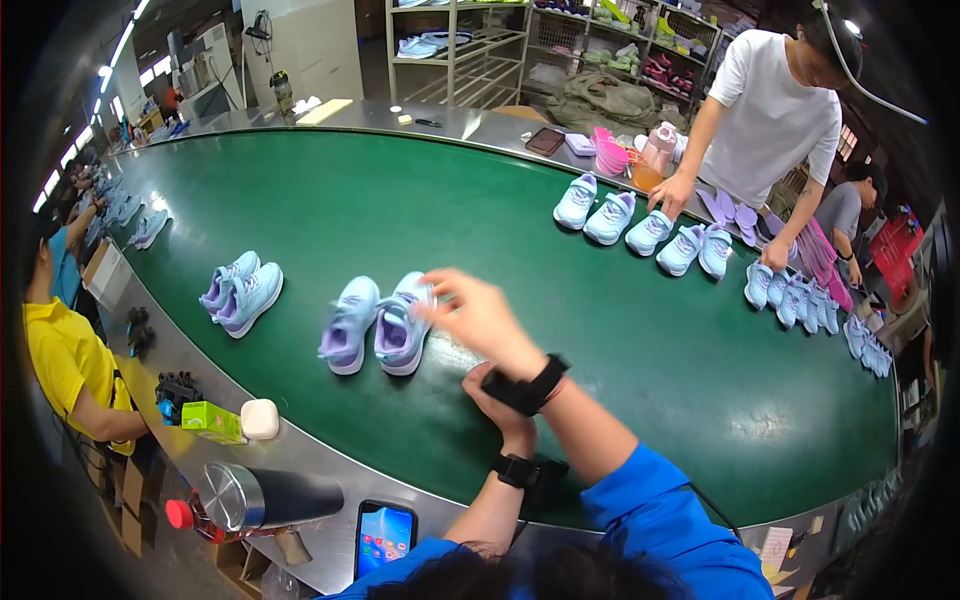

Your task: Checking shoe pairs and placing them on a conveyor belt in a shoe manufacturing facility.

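Head view: right hand (475,315) half-curled at a shoe (400,338), left hand (505,416) part-hidden; holds unclear. The shoe could be tipped if snagged.

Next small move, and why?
Probably settle the right hand on the pale-blue, lavender-lined, white-soled shoe, right one of the nearest pair: that hand already overlaps its upper right side in view, while the left hand sits lower, away from it.
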Demonstrator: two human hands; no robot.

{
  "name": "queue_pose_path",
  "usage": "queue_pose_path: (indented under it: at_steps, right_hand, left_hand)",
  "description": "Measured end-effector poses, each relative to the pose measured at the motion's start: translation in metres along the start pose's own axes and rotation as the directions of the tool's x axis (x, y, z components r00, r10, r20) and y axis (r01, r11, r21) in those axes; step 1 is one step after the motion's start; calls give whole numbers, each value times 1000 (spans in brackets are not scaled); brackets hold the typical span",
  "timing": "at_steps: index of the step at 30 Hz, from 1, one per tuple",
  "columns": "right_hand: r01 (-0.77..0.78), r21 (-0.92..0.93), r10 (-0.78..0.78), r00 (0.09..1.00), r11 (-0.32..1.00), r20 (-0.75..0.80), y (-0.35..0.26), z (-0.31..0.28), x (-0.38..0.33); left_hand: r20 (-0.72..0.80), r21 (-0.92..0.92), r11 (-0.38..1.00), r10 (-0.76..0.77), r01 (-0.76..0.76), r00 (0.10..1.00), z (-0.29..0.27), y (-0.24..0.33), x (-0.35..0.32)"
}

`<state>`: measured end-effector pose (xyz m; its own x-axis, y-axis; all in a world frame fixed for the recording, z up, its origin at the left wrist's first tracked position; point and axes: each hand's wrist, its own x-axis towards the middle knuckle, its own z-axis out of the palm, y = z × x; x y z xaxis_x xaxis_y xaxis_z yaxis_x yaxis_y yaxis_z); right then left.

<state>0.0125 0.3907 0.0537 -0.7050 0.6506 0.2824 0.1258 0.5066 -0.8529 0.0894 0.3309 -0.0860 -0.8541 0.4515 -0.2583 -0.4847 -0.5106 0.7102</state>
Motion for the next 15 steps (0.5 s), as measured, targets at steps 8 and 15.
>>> queue_pose_path:
  at_steps: [8,15]
  right_hand:
    - [-300,625,691,244,721,-680,213,-135,87]
    - [-243,631,670,131,736,-731,216,-121,130]
  left_hand:
    - [-9,300,944,-142,138,990,41,23,-30]
    - [28,351,928,-145,126,989,33,27,-31]
